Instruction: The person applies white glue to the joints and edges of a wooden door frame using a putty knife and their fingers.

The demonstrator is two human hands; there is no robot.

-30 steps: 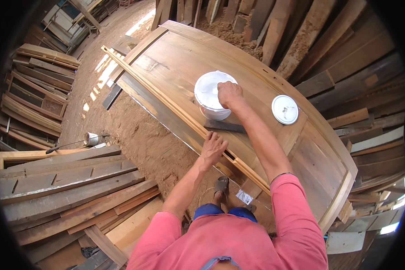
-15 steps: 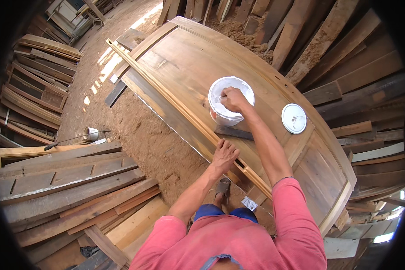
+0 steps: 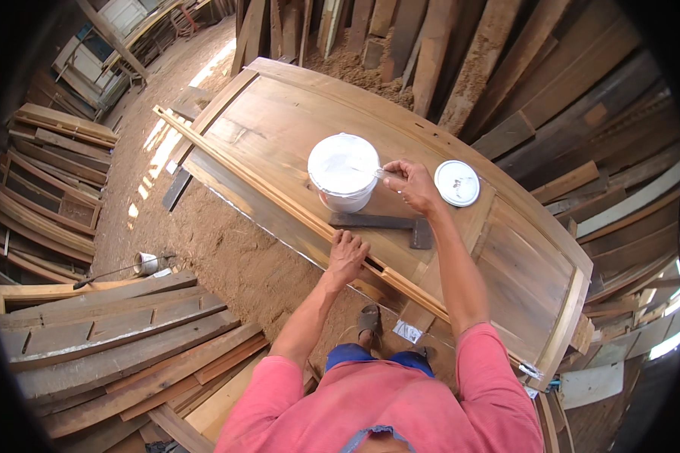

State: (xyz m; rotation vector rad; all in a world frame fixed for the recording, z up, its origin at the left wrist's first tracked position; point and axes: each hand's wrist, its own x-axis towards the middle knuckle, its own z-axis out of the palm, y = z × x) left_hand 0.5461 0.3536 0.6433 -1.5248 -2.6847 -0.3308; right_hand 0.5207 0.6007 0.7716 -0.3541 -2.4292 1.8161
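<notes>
My right hand pinches a thin whitish stick at the right rim of a white bucket. White paste fills the bucket, which stands on a wooden panel door lying flat. Curled over a long narrow wood strip along the door's near side, my left hand grips it. A slot shows in the strip just right of that hand. Between the bucket and the strip lies a dark hammer-shaped tool. The bucket's white lid rests on the door, right of my right hand.
Stacked boards fill the near left, with frames piled farther back. Upright and slanted planks crowd the far and right sides. A small white pot stands on the left beside a thin rod. Sandy ground lies left of the door.
My right hand has come up out of the bucket and moved right, with the stick now showing. My left hand stays on the strip. The whole view has shifted slightly.
</notes>
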